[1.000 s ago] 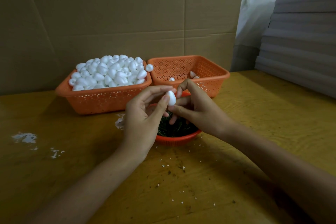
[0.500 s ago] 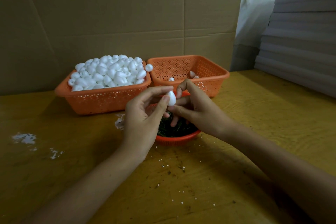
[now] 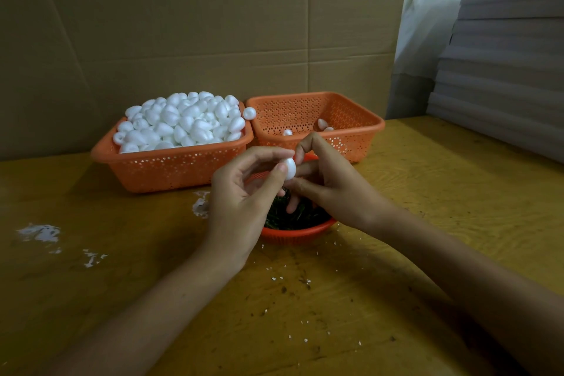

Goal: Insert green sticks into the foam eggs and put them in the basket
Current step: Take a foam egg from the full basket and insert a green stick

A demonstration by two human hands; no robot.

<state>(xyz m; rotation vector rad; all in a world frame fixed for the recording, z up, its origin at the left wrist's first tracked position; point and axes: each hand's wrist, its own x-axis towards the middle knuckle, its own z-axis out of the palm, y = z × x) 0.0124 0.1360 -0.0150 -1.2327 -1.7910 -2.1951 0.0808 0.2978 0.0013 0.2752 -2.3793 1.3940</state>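
White crumbs (image 3: 39, 232) lie on the left of the wooden bench (image 3: 427, 192). Next, an orange basket (image 3: 171, 168) is heaped with white eggs (image 3: 183, 122). In the middle, the left hand (image 3: 241, 201) has its grip on one foam egg (image 3: 290, 168), thumb and fingers pinching it. The right hand (image 3: 332, 189) grips the same egg, one finger curled on top and the thumb below. Under both hands sits a red bowl (image 3: 296, 233) of green sticks (image 3: 293, 217). Behind, the right basket (image 3: 351, 119) holds a few eggs (image 3: 322, 123). Grey sheets (image 3: 503, 70) are stacked far right.
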